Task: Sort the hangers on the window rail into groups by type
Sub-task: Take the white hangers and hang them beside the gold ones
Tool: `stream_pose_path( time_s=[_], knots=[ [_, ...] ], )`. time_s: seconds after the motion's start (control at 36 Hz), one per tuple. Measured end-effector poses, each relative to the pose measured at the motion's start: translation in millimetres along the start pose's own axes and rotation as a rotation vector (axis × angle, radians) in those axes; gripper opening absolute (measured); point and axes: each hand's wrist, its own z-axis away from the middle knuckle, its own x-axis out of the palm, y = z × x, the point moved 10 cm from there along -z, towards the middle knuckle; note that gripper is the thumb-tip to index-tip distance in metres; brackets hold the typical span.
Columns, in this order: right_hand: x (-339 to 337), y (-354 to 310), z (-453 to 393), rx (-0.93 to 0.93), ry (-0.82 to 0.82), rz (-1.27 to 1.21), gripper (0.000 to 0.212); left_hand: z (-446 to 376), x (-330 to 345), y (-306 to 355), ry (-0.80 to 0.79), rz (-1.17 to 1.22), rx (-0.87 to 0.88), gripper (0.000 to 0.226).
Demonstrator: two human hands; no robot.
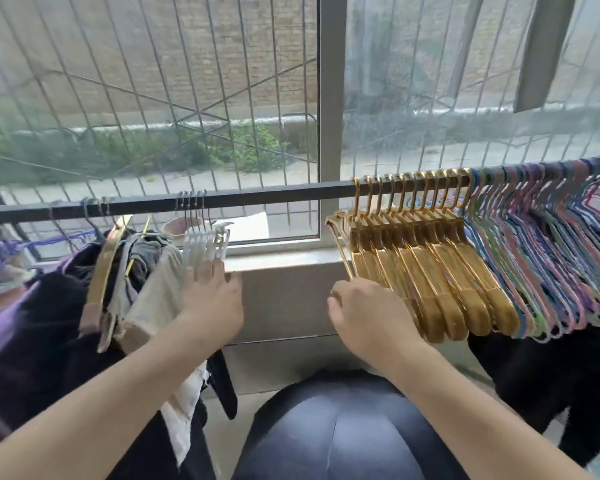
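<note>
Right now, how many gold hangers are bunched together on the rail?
About 11, by their hooks: the gold hangers hang packed together right of the window post, beside the thin coloured hangers. One more gold hanger hangs apart among clothes at left.

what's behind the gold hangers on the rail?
Behind the gold hangers, further right on the rail, hangs a packed bunch of pastel wire hangers. Their near ends are covered by the gold ones.

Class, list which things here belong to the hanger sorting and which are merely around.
Job: dark metal window rail; shiny gold hangers; thin pastel wire hangers; white plastic clip hangers; left hand; right hand.

Around: beige cloth; window grille.
</note>
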Motion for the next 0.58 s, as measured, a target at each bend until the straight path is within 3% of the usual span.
stream_pose_path(
  time_s=[0.17, 0.33, 0.47, 0.58],
  knots=[
    [22, -32, 3, -0.068, -0.076, -0.083, 0.029, -4, 21, -18, 0.014, -0.186, -0.146, 0.078],
    [26, -29, 14, -0.099, -0.107, -0.146, 0.030, -4, 23, -33, 0.094, -0.223, -0.195, 0.088],
    [28, -35, 19, -0.124, -0.145, -0.144, 0.031, -1, 21, -36, 0.109, -0.283, -0.144, 0.074],
    [31, -35, 22, -0.120, -0.169, -0.151, 0.031, 2, 16, -39, 0.127, -0.330, -0.124, 0.078]
  ],
)
